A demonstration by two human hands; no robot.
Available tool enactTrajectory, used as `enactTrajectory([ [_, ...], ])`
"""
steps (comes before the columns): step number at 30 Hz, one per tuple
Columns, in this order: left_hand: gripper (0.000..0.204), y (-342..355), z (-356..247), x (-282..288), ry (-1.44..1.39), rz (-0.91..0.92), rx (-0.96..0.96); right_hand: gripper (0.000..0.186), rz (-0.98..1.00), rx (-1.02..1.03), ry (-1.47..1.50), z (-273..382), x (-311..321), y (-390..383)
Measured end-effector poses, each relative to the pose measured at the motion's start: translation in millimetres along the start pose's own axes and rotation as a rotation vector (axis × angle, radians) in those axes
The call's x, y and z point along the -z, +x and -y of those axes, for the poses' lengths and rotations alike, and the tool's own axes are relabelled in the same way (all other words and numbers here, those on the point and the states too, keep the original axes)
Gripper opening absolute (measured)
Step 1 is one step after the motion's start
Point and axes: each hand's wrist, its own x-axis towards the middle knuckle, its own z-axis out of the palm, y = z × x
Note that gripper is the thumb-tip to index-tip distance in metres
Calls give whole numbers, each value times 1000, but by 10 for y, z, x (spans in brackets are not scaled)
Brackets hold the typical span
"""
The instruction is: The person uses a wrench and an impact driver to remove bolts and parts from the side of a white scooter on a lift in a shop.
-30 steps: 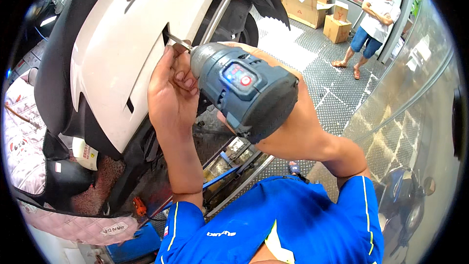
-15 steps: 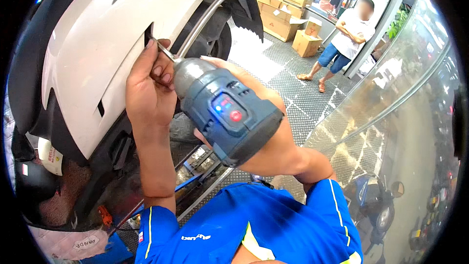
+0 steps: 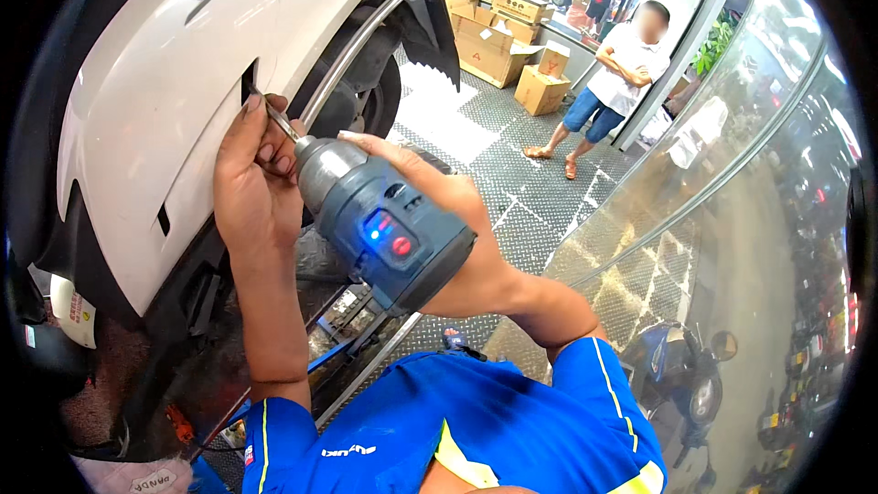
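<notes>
A dark grey cordless impact driver (image 3: 389,229) with a lit blue and red button panel is in my right hand (image 3: 462,247), whose fingers wrap its grip, mostly hidden behind the tool. From its chuck a thin metal bit (image 3: 285,122) points up and left toward the upper dark slot (image 3: 249,76) in a white scooter body panel (image 3: 165,110). My left hand (image 3: 258,178) is closed, its thumb and fingertips pinching around the bit right beside that slot. Whether a screw sits at the tip is hidden by the fingers. Lower on the panel there is a second slot (image 3: 164,220).
A chrome rail (image 3: 352,46) curves past the panel, near a black wheel (image 3: 375,101). Cardboard boxes (image 3: 485,46) stand farther off on the metal-patterned floor (image 3: 512,183). At the back right a person (image 3: 622,73) stands with arms folded. A transparent curtain (image 3: 732,220) hangs on the right.
The whole view has shifted, so the panel, driver and boxes appear farther left. Both hands keep the same hold, and the bit stays at the slot.
</notes>
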Motion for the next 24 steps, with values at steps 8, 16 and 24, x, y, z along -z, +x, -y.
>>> enactTrajectory([
  [8,24,-48,19,40,-41,100,13,87,45,134,-62,-37,37,9],
  [16,25,-31,-99,-3,-19,1,44,82,62,-12,-63,327,56,177],
  [24,24,-42,-50,-53,32,24,9,81,75,48,-117,77,130,128],
])
